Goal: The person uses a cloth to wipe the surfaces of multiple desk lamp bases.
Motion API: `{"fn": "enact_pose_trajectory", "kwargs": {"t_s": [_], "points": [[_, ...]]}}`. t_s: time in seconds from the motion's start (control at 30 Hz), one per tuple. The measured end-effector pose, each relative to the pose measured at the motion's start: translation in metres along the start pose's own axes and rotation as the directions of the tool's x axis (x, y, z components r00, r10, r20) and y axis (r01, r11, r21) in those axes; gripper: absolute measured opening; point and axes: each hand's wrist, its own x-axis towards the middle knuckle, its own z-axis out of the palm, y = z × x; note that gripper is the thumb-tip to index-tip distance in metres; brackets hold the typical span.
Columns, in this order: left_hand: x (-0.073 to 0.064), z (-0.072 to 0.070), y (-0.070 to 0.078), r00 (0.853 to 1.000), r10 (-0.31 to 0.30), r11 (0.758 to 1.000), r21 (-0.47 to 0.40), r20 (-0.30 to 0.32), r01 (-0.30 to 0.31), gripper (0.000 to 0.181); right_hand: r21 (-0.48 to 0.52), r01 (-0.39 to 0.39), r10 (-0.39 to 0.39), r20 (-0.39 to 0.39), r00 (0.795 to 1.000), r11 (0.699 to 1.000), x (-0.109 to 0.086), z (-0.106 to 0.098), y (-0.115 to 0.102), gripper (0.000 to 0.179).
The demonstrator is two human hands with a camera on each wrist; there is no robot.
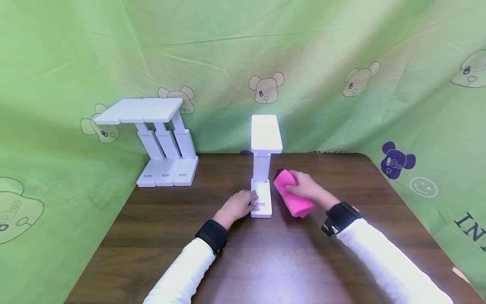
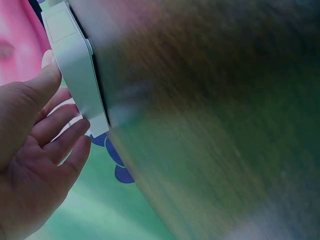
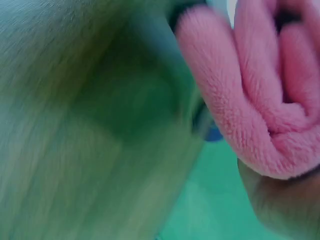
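Observation:
A white folding desk lamp stands upright at mid-table, its flat head spread over its base. My left hand touches the base from the left; thumb and fingertips rest at its upper edge. In the left wrist view the fingers of this hand look loosely bent against the white base. Right of the lamp, my right hand grips a folded pink cloth with a dark part at its far end. Up close, the right wrist view shows the cloth's fluffy layers; most of that hand is hidden.
Three similar white lamps stand side by side at the table's back left, heads unfolded. A green curtain with printed bears hangs behind the brown wooden table. Black straps circle both wrists.

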Motion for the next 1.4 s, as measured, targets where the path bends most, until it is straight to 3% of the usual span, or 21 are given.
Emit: {"fn": "enact_pose_trajectory", "kwargs": {"t_s": [0.1,0.2,0.4,0.7,0.93,1.13,1.27,1.4], "points": [[0.000,0.002,0.003,1.000,0.005,1.000,0.005,-0.005,-0.005,0.037,-0.052,-0.038,0.031,-0.136,0.990,0.998,0.016,0.007,0.003,0.056],[-0.001,0.003,0.005,1.000,-0.008,1.000,-0.005,0.005,0.008,0.041,-0.092,-0.086,0.067,-0.186,0.980,0.992,0.026,0.016,0.002,0.056],[-0.002,0.005,0.010,1.000,-0.017,0.999,-0.028,0.011,0.018,0.045,-0.131,-0.135,0.108,-0.191,0.976,0.982,0.038,0.030,-0.003,0.052],[-0.003,0.005,0.014,0.999,0.031,0.999,0.012,-0.027,-0.030,0.033,-0.150,-0.160,0.131,-0.186,0.974,0.976,0.041,0.038,-0.005,0.045],[-0.003,0.004,0.015,1.000,-0.006,1.000,0.004,-0.016,0.006,0.036,-0.186,-0.105,0.082,-0.129,0.988,0.977,0.029,0.040,-0.006,0.049],[-0.004,0.004,0.013,1.000,-0.012,1.000,0.009,-0.019,0.012,0.036,-0.261,-0.036,0.040,0.010,0.999,0.965,0.003,0.039,-0.009,0.058],[-0.004,0.002,0.009,0.999,-0.031,1.000,0.001,-0.022,0.031,0.041,-0.300,0.047,-0.009,0.126,0.992,0.953,-0.016,0.033,-0.010,0.056],[-0.006,0.000,0.006,0.999,-0.043,0.999,-0.002,-0.028,0.043,0.043,-0.286,0.181,-0.112,0.241,0.964,0.941,-0.031,0.027,-0.006,0.036]]}}
